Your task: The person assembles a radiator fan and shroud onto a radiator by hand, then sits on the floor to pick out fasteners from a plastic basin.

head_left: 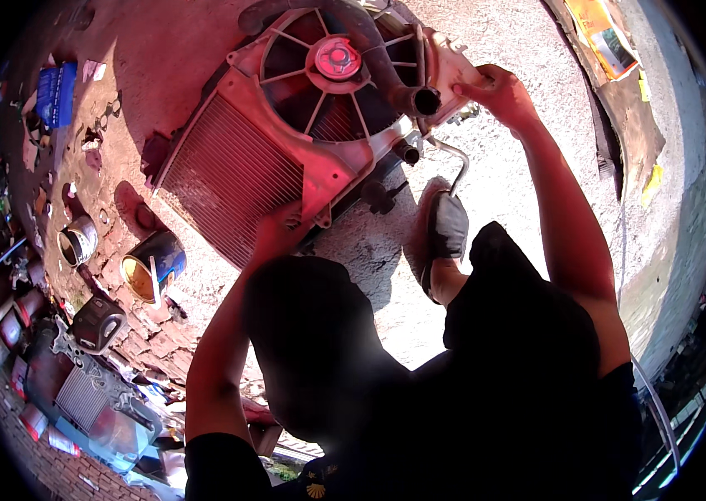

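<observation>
A car radiator (232,167) with finned core and a fan shroud (324,171) stands tilted before me. A round fan hub (337,58) sits in the shroud's ring, with dark blades behind the spokes. My left hand (280,232) is closed on the radiator's near lower edge; some of its fingers are hidden. At the far right, my right hand (499,96) grips a pale plastic tank (451,73) fixed beside the fan, thumb on its face. A thick black hose (370,50) curves over the shroud, its open end toward me. A thin bent pipe (457,159) hangs below.
My shoe (448,227) stands on the rough concrete just below the radiator. To the left are an open oil-stained can (153,267), a smaller tin (78,240) and a dark jug (98,324). Metal parts (86,392) and litter lie lower left. A wooden board (628,125) lies right.
</observation>
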`<state>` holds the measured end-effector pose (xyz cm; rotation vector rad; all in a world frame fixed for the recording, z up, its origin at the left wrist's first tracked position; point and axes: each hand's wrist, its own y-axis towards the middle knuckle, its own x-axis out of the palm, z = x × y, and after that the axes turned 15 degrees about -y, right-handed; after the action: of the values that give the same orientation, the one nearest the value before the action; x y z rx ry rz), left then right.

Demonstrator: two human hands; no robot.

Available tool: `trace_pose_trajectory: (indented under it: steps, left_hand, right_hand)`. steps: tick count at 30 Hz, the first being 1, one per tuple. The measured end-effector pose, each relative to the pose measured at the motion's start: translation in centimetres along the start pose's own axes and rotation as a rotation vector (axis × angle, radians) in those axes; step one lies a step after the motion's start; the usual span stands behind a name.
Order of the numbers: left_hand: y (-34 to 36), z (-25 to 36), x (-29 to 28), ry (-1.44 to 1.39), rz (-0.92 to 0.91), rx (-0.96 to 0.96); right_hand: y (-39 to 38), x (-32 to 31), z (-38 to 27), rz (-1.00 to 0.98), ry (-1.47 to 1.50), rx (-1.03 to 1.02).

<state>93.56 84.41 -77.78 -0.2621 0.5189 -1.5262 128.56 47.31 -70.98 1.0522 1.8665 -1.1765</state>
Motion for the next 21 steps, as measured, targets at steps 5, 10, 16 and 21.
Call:
trace_pose_trajectory:
  steps: [5,10,16,21]
  left_hand:
    - [-0.2,-0.2,-0.2,0.021,-0.002,-0.003]
    - [-0.2,-0.4,-0.2,0.070,0.019,0.011]
    - [-0.4,-1.3,0.3,0.018,0.031,0.020]
    - [-0.1,-2.3,0.1,-0.028,0.044,0.006]
  right_hand:
    - [0.9,1.0,0.6,-0.002,0.018,-0.032]
    - [0.5,1.0,0.7,-0.004,0.109,-0.038]
    - [0.8,0.7,0.8,-0.005,0.034,-0.012]
    - [1.1,0.8,0.4,0.001,0.081,-0.029]
